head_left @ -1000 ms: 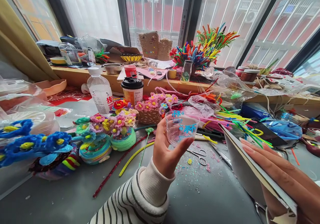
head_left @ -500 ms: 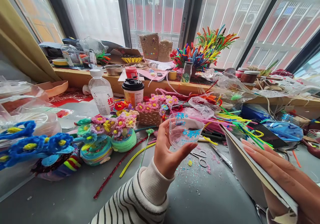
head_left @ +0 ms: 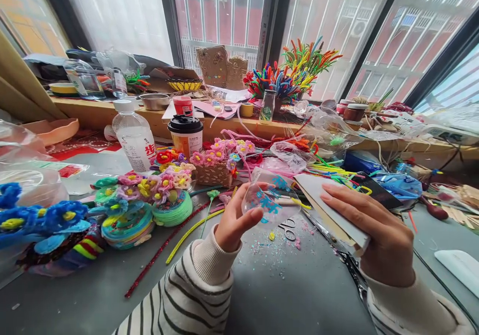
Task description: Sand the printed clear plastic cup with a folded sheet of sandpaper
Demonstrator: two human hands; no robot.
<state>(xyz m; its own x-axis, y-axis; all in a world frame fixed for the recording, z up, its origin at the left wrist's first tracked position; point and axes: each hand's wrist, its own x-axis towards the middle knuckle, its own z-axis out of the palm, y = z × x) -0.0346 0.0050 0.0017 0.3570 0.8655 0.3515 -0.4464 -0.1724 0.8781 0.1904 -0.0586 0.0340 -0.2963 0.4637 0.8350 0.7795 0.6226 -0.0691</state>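
Note:
My left hand is wrapped round a clear plastic cup with blue lettering, thumb on the near side. The cup is tilted, with one round end turned towards the right. My right hand grips a folded piece of white-grey cardboard, fingers lying along its upper face and the thumb hidden beneath. The cardboard's far edge reaches close to the cup; I cannot tell whether they touch. Under and between the hands lie small silver scissors and larger black-handled scissors.
At left stand pots of fuzzy-wire flowers, a water bottle and a lidded paper cup. Red and yellow pipe cleaners lie on the grey table, with glitter scattered mid-table. Coloured stems pile up behind my hands.
My right hand has brought the cardboard leftwards and away from me, nearer the cup. The cup has turned in my left hand. The view has shifted a little to the right.

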